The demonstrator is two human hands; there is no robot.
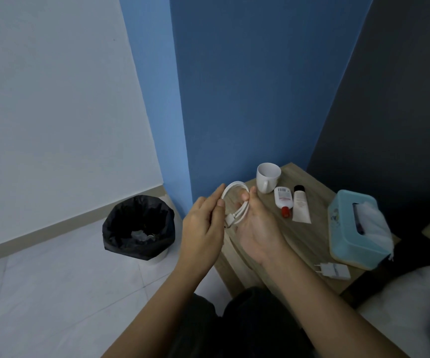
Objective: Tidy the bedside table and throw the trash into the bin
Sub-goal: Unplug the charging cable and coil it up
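Both hands are meeting at centre frame, over the left edge of the bench (309,244). The white cable (242,213) is sitting between them as a narrow oval coil, off the bench surface and in the air. The right hand (259,228) is carrying the coil: palm turned up and leftward, its fingers (244,196) curling through the loop, thumb standing just right of it. The left hand (202,228) is pinching the coil's left side, thumb pressing the strand against the fingers (219,192), the index reaching up along the loop. The coil's long axis is running nearly top-to-bottom in the frame, leaning slightly toward the upper right. The connector end (229,218) is hanging at the lower end, pointing down-left, just beside the left thumb. Judgement: the step in hand is finishing the winding, and the loose end is lying on the left-hand side, so that hand is better placed to tuck it. The right hand is nearer the free bench area and the charger plug (334,270) at lower right, the likely put-down spot. The bin (139,228) is standing on the floor at lower left, well apart from the cable. The mug (268,177) is standing near the coil, up-right.
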